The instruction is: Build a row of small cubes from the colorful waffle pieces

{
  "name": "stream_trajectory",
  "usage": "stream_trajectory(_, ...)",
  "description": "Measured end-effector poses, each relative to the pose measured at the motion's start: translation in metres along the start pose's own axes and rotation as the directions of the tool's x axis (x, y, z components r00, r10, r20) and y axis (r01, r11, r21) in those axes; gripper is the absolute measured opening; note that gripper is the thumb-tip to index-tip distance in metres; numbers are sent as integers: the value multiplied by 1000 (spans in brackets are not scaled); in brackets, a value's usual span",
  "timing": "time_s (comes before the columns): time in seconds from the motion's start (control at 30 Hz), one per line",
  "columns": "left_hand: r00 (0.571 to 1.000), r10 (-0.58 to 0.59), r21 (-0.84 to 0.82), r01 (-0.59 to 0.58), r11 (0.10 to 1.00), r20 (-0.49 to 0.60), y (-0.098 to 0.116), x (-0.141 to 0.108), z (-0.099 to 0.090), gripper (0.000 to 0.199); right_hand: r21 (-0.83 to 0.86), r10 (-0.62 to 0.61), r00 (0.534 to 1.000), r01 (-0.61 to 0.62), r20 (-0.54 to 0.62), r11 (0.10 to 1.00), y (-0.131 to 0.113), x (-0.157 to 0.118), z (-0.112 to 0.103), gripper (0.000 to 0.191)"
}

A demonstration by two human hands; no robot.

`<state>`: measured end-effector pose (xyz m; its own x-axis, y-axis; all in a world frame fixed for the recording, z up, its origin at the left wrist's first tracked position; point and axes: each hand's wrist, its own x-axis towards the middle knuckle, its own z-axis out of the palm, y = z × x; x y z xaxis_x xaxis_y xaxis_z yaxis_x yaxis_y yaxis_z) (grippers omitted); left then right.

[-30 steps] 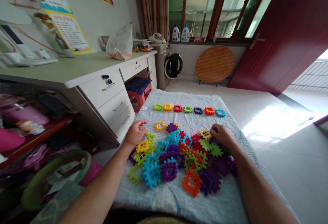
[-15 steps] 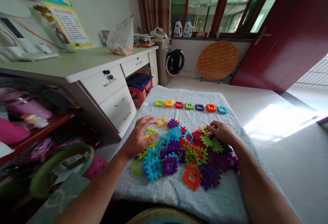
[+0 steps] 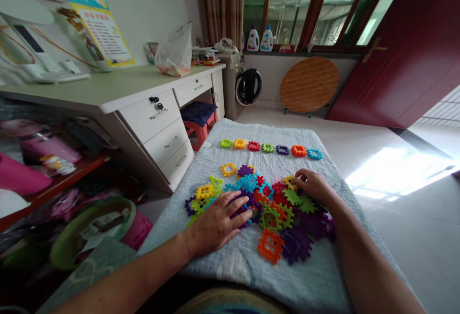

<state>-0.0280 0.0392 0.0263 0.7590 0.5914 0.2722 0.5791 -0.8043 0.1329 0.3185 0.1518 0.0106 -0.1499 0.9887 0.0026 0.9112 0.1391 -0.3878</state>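
My left hand [image 3: 219, 220] lies palm down over the left front of a pile of interlocking plastic tiles, its fingers spread and holding nothing. It hides several tiles beneath it. Just left of its wrist are a yellow window tile [image 3: 204, 191] and lime-green tiles [image 3: 200, 204]. At the right side of the pile, my right hand [image 3: 313, 185] rests with loosely bent fingers against a yellow tile [image 3: 289, 182], not gripping it as far as I can see. Green gear-edged tiles [image 3: 293, 197] sit below those fingers. An orange window tile [image 3: 270, 246] lies at the pile's front.
Across the far part of the cloth-covered table [image 3: 251, 129] runs a spaced row of several tiles, from a lime-green one [image 3: 226, 143] to a blue one [image 3: 315, 154]. A white desk [image 3: 147, 122] with drawers stands left, beside a stool [image 3: 199, 115].
My left hand has moved right and toward me, from the pile's left edge onto its left front, uncovering yellow and green tiles. My right hand stays by the yellow tile.
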Motion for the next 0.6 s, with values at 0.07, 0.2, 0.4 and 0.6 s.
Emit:
stream_trajectory(0.07, 1000, -5, -20, 5, 1000, -20, -8, 3, 1, 51, 4, -9, 1000, 9, -7, 1000, 1, 0, 1, 24)
stream_trajectory(0.2, 991, -90, -114, 79, 990, -99, -20, 6, 4, 48, 13, -18, 1000, 18, -5, 1000, 3, 0, 2, 24)
stream_trajectory(0.4, 958, -221, -222, 179, 958, -181, -34, 22, -1, 49, 17, -16, 1000, 16, -22, 1000, 2, 0, 2, 23)
stream_trajectory(0.6, 917, -290, -123, 266, 956, -273, -45, 45, -6, 52, 21, -1, 1000, 1, -7, 1000, -2, -1, 0, 25)
